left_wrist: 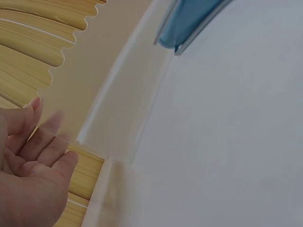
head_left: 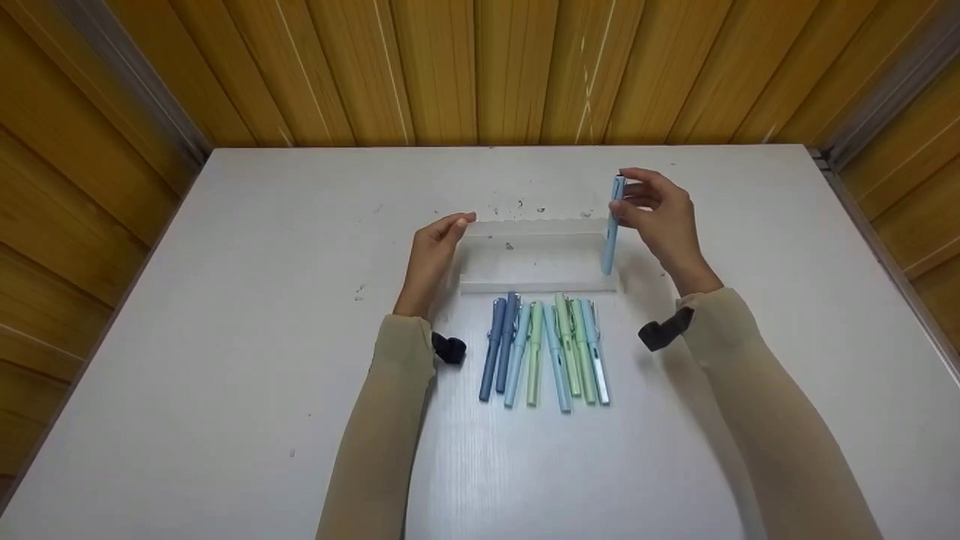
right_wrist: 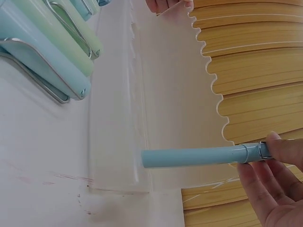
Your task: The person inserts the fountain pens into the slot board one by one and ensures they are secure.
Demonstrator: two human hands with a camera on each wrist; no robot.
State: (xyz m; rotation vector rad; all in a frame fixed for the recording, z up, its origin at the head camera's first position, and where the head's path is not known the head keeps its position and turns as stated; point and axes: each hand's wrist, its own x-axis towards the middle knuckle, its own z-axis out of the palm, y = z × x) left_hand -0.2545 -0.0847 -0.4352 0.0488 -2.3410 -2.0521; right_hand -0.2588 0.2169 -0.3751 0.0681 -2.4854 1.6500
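Observation:
A clear plastic pen holder (head_left: 536, 286) with a scalloped back edge stands on the white table. At its left end, my left hand (head_left: 437, 255) pinches the upper back corner between thumb and index finger. My right hand (head_left: 664, 217) holds a light blue fountain pen (head_left: 611, 238) by its capped upper end, over the holder's right end. In the right wrist view the pen (right_wrist: 194, 156) crosses in front of the clear back panel (right_wrist: 175, 94), its clip under the thumb. Several capped pens (head_left: 533, 352) in dark blue, light blue and green lie side by side in front of the holder.
The white table (head_left: 247, 337) meets a yellow wood-slat wall (head_left: 439, 71) at the back. Small dark marks (head_left: 541, 210) dot its surface behind the holder. A black wrist camera (head_left: 666, 330) sticks out from the right sleeve, another (head_left: 450, 349) from the left.

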